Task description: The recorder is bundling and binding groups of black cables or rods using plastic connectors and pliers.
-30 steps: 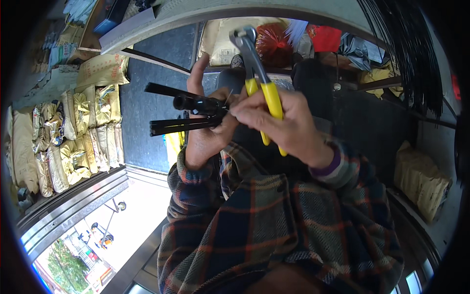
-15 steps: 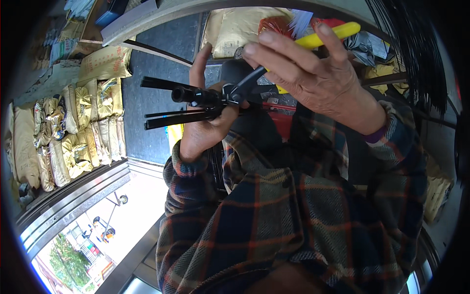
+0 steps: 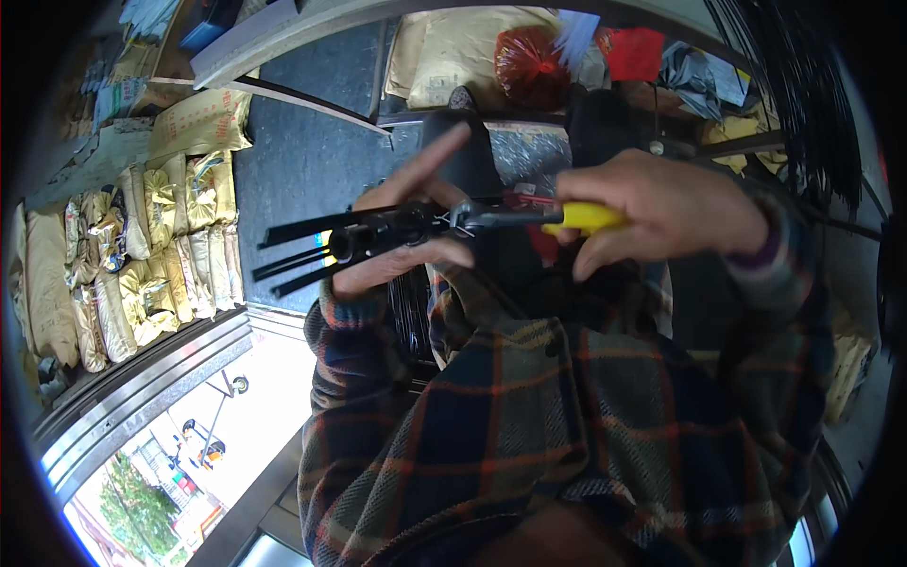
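Note:
My left hand grips a black tube-shaped part from which several black strips fan out to the left. The index finger of that hand points up and to the right. My right hand holds yellow-handled pliers level, their metal jaws closed on the right end of the black part. Both forearms wear plaid sleeves and cross the middle of the view.
Tan and yellow sacks are stacked at the left. More sacks, a red bag and a red cloth lie at the top. A bundle of black strips hangs at the upper right. A dark mat covers the floor.
My right hand has swung the pliers from upright down to level and brought their jaws onto the black part. My left index finger has lifted.

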`<state>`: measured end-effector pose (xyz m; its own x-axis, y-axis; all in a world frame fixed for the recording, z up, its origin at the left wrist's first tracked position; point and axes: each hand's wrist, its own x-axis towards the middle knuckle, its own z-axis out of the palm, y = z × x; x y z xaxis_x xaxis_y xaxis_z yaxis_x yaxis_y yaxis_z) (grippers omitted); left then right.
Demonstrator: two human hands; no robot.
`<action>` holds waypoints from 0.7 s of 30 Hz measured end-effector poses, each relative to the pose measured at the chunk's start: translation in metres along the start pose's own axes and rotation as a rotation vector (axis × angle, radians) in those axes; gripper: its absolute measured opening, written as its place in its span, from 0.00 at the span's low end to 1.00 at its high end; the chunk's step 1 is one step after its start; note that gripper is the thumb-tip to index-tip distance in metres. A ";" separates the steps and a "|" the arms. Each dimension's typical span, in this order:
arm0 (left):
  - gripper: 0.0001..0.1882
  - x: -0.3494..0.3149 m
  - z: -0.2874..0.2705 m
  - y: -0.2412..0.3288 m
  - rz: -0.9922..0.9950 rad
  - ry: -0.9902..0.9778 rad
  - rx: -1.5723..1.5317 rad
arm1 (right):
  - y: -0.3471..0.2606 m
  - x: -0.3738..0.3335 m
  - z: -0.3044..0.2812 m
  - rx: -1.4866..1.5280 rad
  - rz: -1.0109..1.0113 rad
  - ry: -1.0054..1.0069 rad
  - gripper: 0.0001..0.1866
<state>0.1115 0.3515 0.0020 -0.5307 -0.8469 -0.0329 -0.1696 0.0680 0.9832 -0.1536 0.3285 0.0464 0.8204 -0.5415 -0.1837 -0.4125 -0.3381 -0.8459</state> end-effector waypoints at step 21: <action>0.32 0.000 0.036 -0.021 0.215 0.286 -0.161 | 0.010 -0.016 0.018 -0.695 -0.298 0.371 0.21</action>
<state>0.0852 0.3691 -0.0251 -0.2832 -0.9366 0.2064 0.0652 0.1959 0.9785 -0.1634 0.3477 0.0316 0.8003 -0.5311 0.2782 -0.4487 -0.8383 -0.3096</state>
